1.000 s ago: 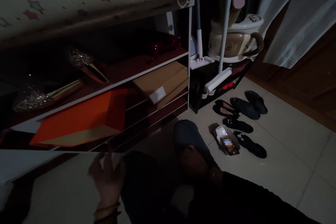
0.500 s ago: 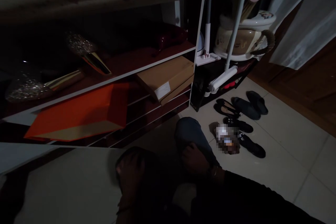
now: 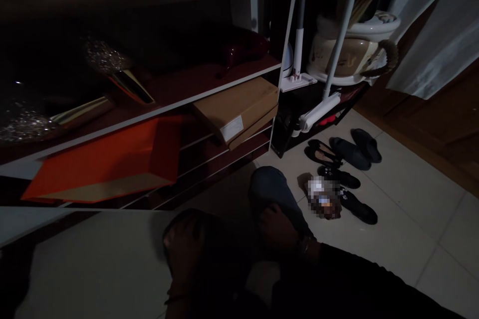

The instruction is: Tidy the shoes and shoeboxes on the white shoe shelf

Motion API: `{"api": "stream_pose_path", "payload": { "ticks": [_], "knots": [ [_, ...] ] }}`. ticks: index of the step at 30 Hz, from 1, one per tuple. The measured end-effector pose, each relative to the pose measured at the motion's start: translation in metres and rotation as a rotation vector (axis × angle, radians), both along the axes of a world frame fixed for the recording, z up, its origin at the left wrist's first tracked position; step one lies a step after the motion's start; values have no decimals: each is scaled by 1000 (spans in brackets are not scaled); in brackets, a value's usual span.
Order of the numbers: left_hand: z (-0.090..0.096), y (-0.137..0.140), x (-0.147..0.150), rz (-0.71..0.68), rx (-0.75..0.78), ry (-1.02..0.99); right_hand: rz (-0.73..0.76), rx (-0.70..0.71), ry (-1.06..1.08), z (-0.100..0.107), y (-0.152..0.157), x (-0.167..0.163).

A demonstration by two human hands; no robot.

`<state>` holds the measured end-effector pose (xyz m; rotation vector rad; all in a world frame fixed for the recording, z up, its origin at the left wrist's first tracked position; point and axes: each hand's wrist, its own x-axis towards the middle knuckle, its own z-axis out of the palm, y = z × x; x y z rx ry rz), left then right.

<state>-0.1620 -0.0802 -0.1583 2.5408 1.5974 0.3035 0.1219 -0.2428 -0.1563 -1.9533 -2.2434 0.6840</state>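
In dim light my left hand (image 3: 186, 240) rests on my left knee, its fingers draped over the dark trouser cloth. My right hand (image 3: 277, 228) lies on the right trouser knee (image 3: 270, 187), fingers spread a little and nothing in them. Ahead of my knees stands a shoe rack (image 3: 224, 82) with dark red shelves. A tilted orange box (image 3: 108, 159) and a brown cardboard box (image 3: 239, 109) lie on its lower level. Glittery high-heeled shoes (image 3: 107, 57) sit on the shelf above, with a glossy dark red shoe (image 3: 245, 52) farther right.
Several dark shoes (image 3: 359, 207) stand on the tiled floor (image 3: 407, 194) to the right, beside a blurred-out item (image 3: 324, 198). A mop (image 3: 320, 112) leans by a cream ceramic pot (image 3: 339, 57). A pale curtain (image 3: 422, 55) hangs before the brown wooden door (image 3: 441, 109).
The view has shifted slightly, so the rack's left side sits a little farther left. The patterned cloth on top looks darker. Both hands stay on the knees.
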Motion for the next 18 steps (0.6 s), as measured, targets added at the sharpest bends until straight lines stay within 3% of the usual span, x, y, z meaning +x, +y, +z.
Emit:
{"api": "stream_pose_path", "payload": {
  "ticks": [11,18],
  "knots": [
    [1,0,1,-20,50,-14,-22,-5,9,3,3,1],
    [0,-2,-3,-15,1,-80,-74,-95,-33,-7,-2,-6]
  ]
}}
